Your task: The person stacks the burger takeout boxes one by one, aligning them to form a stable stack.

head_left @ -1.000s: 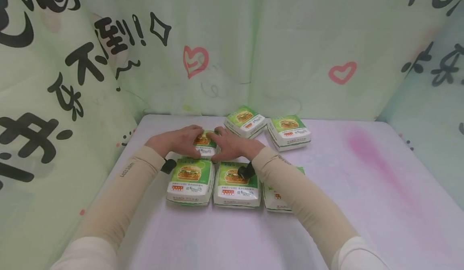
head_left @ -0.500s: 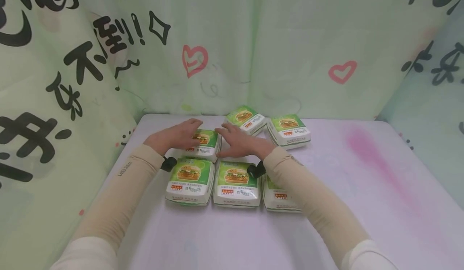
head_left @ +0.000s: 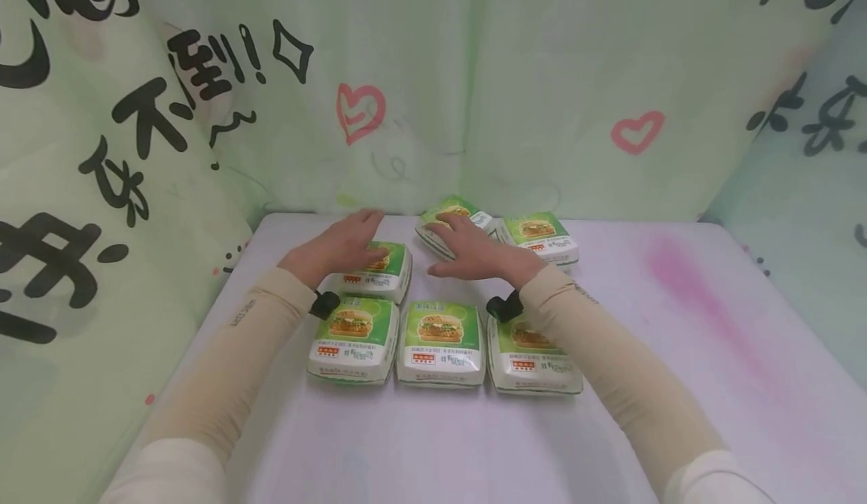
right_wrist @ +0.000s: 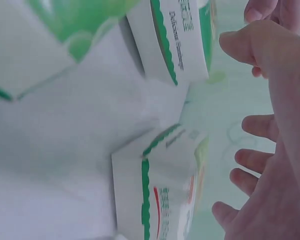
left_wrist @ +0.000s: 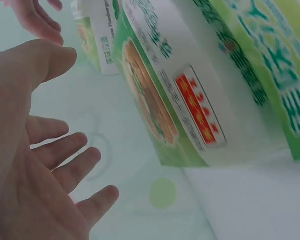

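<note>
My left hand (head_left: 339, 244) hovers over the left side of a burger box (head_left: 372, 284), its fingers spread and holding nothing. In the left wrist view, the thumb and fingers of the left hand (left_wrist: 20, 185) are apart from the printed box (left_wrist: 165, 95). My right hand (head_left: 477, 252) is open too, overlapping the near side of a burger box set at an angle (head_left: 443, 207) at the back. The right wrist view has the fingers of the right hand (right_wrist: 290, 165) loosely spread beside a white-and-green box (right_wrist: 162, 195), gripping nothing.
In front, a row holds a left box (head_left: 352, 338), a middle box (head_left: 442, 344) and a right box (head_left: 531, 365), partly behind the right sleeve (head_left: 609, 353). Another box (head_left: 542, 235) sits at the back right. A printed curtain (head_left: 542, 90) hangs behind the table (head_left: 406, 444).
My right hand has left the side of the back-left box and moved right, to the angled box. The left hand has loosened from the back-left box and risen slightly, uncovering more of it.
</note>
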A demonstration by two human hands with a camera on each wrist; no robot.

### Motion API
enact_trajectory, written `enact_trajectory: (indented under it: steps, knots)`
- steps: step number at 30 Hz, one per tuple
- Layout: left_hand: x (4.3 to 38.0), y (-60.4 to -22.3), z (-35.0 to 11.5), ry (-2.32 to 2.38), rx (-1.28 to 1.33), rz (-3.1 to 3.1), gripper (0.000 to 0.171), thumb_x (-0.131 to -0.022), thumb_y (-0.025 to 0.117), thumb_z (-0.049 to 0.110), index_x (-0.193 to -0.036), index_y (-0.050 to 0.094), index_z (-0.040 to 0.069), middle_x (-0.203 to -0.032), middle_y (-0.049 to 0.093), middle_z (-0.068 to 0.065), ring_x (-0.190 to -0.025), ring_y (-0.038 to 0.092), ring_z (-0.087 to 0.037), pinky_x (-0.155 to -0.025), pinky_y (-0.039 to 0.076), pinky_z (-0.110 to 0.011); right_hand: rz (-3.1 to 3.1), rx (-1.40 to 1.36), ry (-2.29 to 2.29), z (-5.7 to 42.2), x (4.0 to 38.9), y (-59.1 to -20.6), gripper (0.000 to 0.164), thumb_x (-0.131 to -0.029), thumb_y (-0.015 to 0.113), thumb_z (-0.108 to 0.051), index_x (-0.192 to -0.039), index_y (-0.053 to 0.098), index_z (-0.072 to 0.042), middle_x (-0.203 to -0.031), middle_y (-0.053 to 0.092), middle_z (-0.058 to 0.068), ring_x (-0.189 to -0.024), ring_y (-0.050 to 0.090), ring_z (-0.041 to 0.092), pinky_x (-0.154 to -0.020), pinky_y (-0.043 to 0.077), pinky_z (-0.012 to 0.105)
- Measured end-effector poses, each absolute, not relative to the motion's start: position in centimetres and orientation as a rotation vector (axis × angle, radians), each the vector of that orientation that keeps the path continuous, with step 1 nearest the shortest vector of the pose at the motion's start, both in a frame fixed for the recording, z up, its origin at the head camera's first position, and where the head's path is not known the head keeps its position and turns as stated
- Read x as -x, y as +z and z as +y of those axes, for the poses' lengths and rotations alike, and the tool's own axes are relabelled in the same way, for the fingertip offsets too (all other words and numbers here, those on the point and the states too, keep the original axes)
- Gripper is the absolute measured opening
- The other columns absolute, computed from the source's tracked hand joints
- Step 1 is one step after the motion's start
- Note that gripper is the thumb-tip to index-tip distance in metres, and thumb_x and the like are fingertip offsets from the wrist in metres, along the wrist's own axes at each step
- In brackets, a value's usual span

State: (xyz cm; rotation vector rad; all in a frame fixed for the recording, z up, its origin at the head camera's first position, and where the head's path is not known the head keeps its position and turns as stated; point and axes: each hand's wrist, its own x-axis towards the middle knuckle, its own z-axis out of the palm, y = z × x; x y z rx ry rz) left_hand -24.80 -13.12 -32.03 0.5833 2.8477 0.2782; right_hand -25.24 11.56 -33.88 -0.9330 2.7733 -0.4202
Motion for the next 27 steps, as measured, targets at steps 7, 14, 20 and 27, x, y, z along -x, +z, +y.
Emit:
enact_trajectory:
  steps: [7,14,20,27]
  knots:
    - [24.9,-31.6,-11.6,0.197,-0.702,2.89,0.082,-0.1,0.055,0.039,-0.156,0.014,-0.005,-0.161,0.024,-0.024,-0.148,0.028,-0.038,-0.12,0.03,-0.049,2.809,0.9,-0.446,13.7,25.6,-33.5,0.078,-0.091,0.068,-0.033,-0.154,0.03,-0.004,-0.16,0.022,0.024,-0.147,0.022,0.042,-0.119,0.026,0.057]
    - [25.4,-31.5,-9.8,0.181,-0.66,2.884,0.092,-0.096,0.058,0.049,-0.156,0.012,-0.003,-0.162,0.021,-0.022,-0.149,0.026,-0.038,-0.121,0.028,-0.049,2.865,0.834,-0.428,14.8,26.5,-33.7,0.076,-0.092,0.066,-0.03,-0.153,0.03,-0.001,-0.158,0.023,0.027,-0.147,0.022,0.045,-0.12,0.024,0.056]
    - [25.4,-31.9,-7.9,0.175,-0.672,2.9,0.095,-0.092,0.062,0.052,-0.155,0.017,-0.003,-0.16,0.026,-0.022,-0.148,0.03,-0.037,-0.12,0.029,-0.05,2.891,0.768,-0.417,15.7,26.8,-34.1,0.074,-0.092,0.066,-0.028,-0.151,0.032,0.002,-0.156,0.025,0.029,-0.145,0.025,0.046,-0.119,0.026,0.056]
    - [26.3,-32.1,-6.0,0.112,-0.654,2.948,0.093,-0.09,0.065,0.053,-0.152,0.024,-0.003,-0.154,0.036,-0.022,-0.142,0.038,-0.038,-0.114,0.037,-0.054,2.89,0.686,-0.372,15.7,27.3,-34.1,0.075,-0.092,0.065,-0.026,-0.152,0.03,0.002,-0.157,0.024,0.03,-0.146,0.024,0.046,-0.12,0.024,0.056]
